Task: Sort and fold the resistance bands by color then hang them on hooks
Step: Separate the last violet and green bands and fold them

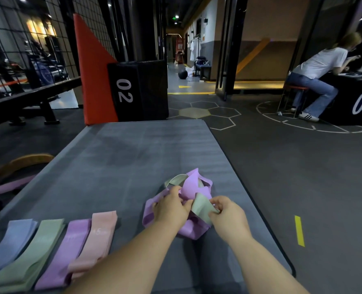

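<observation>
While both hands are at the tangled heap of resistance bands, at about 5 o'clock on the grey mat, the left hand has its fingers curled over a lilac band in the tangle. The right hand, just beside it at 3 o'clock, pinches a sage-green band between thumb and fingers. Another pale green loop pokes out at the heap's 11 o'clock edge.

At 7 to 8 o'clock on the mat, four folded bands lie flat side by side: a blue band, a green band, a purple band and a pink band. The pink one overlaps the purple one's edge, and the left forearm crosses its near end.

Off the mat at 9 o'clock, a pinkish-purple strip lies on the dark floor. Beyond the mat's far edge at 12 o'clock stands a black box marked "02" against an orange wedge. At 2 o'clock a seated person in a white shirt and jeans leans on a black counter. A yellow tape mark sits on the floor at 4 o'clock.
</observation>
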Action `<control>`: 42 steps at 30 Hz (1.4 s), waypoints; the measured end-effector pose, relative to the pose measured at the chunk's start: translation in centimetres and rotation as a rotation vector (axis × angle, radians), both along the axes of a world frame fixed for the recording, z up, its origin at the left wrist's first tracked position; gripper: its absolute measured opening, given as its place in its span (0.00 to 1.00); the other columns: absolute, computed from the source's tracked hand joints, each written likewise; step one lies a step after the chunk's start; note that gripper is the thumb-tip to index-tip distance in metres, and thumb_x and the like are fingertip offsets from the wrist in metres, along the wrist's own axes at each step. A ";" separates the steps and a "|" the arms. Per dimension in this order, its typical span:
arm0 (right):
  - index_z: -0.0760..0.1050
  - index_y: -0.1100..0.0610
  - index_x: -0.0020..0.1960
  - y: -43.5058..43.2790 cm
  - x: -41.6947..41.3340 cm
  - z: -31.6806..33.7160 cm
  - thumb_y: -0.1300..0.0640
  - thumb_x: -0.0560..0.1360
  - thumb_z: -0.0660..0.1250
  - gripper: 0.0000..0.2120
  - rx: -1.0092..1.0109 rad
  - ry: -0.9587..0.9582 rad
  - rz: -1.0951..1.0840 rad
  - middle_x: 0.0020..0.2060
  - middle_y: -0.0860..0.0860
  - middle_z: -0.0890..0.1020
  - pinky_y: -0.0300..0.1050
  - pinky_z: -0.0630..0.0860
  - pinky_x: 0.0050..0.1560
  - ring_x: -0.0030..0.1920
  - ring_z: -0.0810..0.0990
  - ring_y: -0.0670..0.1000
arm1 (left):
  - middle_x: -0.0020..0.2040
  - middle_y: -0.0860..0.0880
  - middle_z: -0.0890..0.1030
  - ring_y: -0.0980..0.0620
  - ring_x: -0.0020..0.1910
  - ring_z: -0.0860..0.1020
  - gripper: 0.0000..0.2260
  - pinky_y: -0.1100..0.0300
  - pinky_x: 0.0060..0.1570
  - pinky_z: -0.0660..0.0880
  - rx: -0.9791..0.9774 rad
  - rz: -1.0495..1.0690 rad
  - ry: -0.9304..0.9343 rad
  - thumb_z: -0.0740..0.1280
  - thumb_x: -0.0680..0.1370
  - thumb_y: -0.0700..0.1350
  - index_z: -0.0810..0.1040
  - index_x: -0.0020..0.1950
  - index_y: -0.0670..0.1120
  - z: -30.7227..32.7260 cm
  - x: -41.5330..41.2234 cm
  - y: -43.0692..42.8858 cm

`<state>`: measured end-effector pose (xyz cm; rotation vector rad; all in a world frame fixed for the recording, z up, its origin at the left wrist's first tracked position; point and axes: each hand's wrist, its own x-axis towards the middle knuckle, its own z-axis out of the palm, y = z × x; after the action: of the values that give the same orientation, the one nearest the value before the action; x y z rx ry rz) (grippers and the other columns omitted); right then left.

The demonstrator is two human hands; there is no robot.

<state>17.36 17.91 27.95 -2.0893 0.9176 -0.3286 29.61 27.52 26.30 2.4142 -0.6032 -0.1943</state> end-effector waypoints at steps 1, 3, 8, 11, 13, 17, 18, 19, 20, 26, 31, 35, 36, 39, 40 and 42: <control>0.73 0.48 0.57 0.0 0.0 -0.1 0.60 0.75 0.61 0.13 -0.001 0.001 -0.012 0.49 0.46 0.78 0.39 0.69 0.37 0.46 0.76 0.49 | 0.46 0.58 0.83 0.51 0.56 0.77 0.17 0.53 0.58 0.70 -0.018 0.010 0.006 0.64 0.75 0.57 0.70 0.62 0.55 0.2 -0.1 0.0; 0.71 0.46 0.53 0.0 0.0 -0.1 0.59 0.74 0.62 0.11 -0.014 0.011 -0.055 0.46 0.43 0.78 0.40 0.69 0.35 0.44 0.77 0.49 | 0.46 0.58 0.83 0.51 0.55 0.78 0.14 0.57 0.54 0.69 -0.050 0.050 -0.012 0.63 0.77 0.54 0.70 0.61 0.54 0.6 -0.3 0.0; 0.71 0.49 0.44 0.2 -0.1 0.3 0.58 0.74 0.66 0.05 -0.002 -0.073 -0.081 0.39 0.45 0.78 0.39 0.71 0.35 0.40 0.76 0.48 | 0.48 0.59 0.82 0.54 0.50 0.79 0.06 0.62 0.49 0.71 -0.214 0.033 0.002 0.65 0.77 0.51 0.76 0.53 0.56 2.0 -1.3 0.8; 0.74 0.50 0.43 0.8 0.2 0.3 0.58 0.73 0.69 0.05 0.116 -0.144 -0.044 0.39 0.46 0.81 0.37 0.73 0.37 0.41 0.79 0.48 | 0.44 0.58 0.82 0.56 0.47 0.79 0.04 0.64 0.45 0.72 -0.307 -0.075 0.063 0.67 0.77 0.47 0.79 0.50 0.55 2.1 -2.6 1.1; 0.77 0.50 0.43 1.0 0.3 0.3 0.59 0.72 0.67 0.05 0.189 -0.157 -0.039 0.38 0.48 0.83 0.39 0.75 0.38 0.40 0.81 0.49 | 0.43 0.58 0.81 0.58 0.46 0.79 0.04 0.66 0.45 0.73 -0.321 -0.105 0.054 0.67 0.77 0.46 0.79 0.50 0.53 1.9 -3.2 1.4; 0.77 0.50 0.43 0.6 0.3 -0.1 0.56 0.73 0.66 0.01 0.119 -0.077 -0.060 0.37 0.47 0.83 0.38 0.72 0.36 0.39 0.81 0.47 | 0.43 0.58 0.80 0.61 0.43 0.78 0.05 0.77 0.40 0.68 -0.415 -0.071 0.038 0.66 0.78 0.44 0.79 0.50 0.53 2.5 -3.4 2.4; 0.76 0.49 0.44 0.6 0.2 -0.2 0.55 0.74 0.66 0.01 0.095 -0.062 -0.071 0.38 0.47 0.83 0.39 0.72 0.37 0.41 0.81 0.48 | 0.43 0.58 0.80 0.63 0.42 0.78 0.05 0.78 0.40 0.68 -0.432 -0.066 0.044 0.67 0.77 0.44 0.79 0.49 0.54 2.7 -3.5 2.6; 0.74 0.49 0.45 0.6 0.1 -0.3 0.55 0.74 0.66 0.02 0.085 -0.059 -0.081 0.40 0.47 0.83 0.40 0.72 0.37 0.42 0.81 0.49 | 0.43 0.58 0.80 0.64 0.42 0.78 0.06 0.78 0.41 0.68 -0.445 -0.071 0.055 0.67 0.77 0.43 0.78 0.47 0.55 2.9 -3.6 2.7; 0.72 0.48 0.45 0.7 0.1 -0.2 0.55 0.73 0.66 0.04 0.084 -0.070 -0.090 0.39 0.47 0.83 0.40 0.72 0.37 0.42 0.81 0.49 | 0.43 0.58 0.81 0.63 0.43 0.79 0.07 0.76 0.44 0.71 -0.455 -0.090 0.069 0.67 0.77 0.43 0.78 0.45 0.56 3.0 -3.7 2.7; 0.78 0.57 0.44 1.1 0.6 -0.1 0.62 0.72 0.65 0.04 0.406 -0.212 -0.060 0.37 0.54 0.85 0.51 0.79 0.44 0.39 0.81 0.57 | 0.46 0.57 0.82 0.56 0.46 0.81 0.12 0.59 0.47 0.79 -0.440 -0.208 0.127 0.63 0.80 0.43 0.79 0.48 0.61 2.7 -4.7 2.2; 0.79 0.60 0.52 0.8 0.8 0.2 0.63 0.78 0.59 0.10 0.786 -0.340 -0.031 0.41 0.58 0.82 0.50 0.76 0.45 0.41 0.79 0.58 | 0.45 0.56 0.79 0.53 0.46 0.80 0.10 0.60 0.49 0.77 -0.341 -0.209 0.025 0.66 0.76 0.40 0.79 0.52 0.53 2.4 -3.7 2.6; 0.78 0.60 0.54 0.8 0.8 -0.3 0.61 0.76 0.65 0.08 0.646 -0.270 -0.050 0.44 0.62 0.83 0.51 0.78 0.41 0.36 0.79 0.56 | 0.50 0.58 0.77 0.57 0.49 0.77 0.09 0.74 0.41 0.66 -0.224 -0.091 -0.090 0.70 0.74 0.44 0.80 0.53 0.53 1.6 -3.1 2.9; 0.78 0.60 0.54 0.8 0.7 -0.3 0.61 0.75 0.67 0.08 0.604 -0.266 -0.073 0.44 0.60 0.84 0.49 0.78 0.40 0.36 0.79 0.55 | 0.52 0.57 0.76 0.56 0.53 0.75 0.09 0.73 0.44 0.66 -0.196 -0.056 -0.143 0.70 0.73 0.46 0.80 0.52 0.54 1.4 -2.9 2.9; 0.76 0.57 0.53 0.5 0.3 0.0 0.62 0.74 0.68 0.08 0.474 -0.249 -0.140 0.43 0.52 0.83 0.43 0.76 0.37 0.38 0.80 0.53 | 0.63 0.59 0.71 0.53 0.64 0.67 0.13 0.63 0.59 0.64 -0.075 -0.002 -0.250 0.68 0.74 0.53 0.76 0.59 0.58 1.1 -2.4 3.0; 0.75 0.55 0.53 0.4 0.1 0.1 0.61 0.74 0.67 0.08 0.393 -0.215 -0.152 0.43 0.50 0.82 0.42 0.74 0.35 0.38 0.80 0.51 | 0.68 0.59 0.68 0.52 0.67 0.63 0.15 0.59 0.63 0.63 -0.019 -0.009 -0.251 0.67 0.75 0.55 0.74 0.62 0.60 1.0 -2.2 3.0; 0.69 0.47 0.53 0.2 -0.3 0.3 0.60 0.74 0.64 0.11 0.208 -0.102 -0.138 0.38 0.47 0.80 0.39 0.70 0.29 0.33 0.78 0.47 | 0.76 0.59 0.57 0.50 0.75 0.52 0.18 0.50 0.71 0.55 0.116 -0.069 -0.212 0.63 0.77 0.58 0.69 0.67 0.64 0.5 -1.9 3.0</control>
<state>17.10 18.11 28.26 -1.8082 0.9930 -0.3905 27.68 30.50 26.80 2.5477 -0.7912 -0.0007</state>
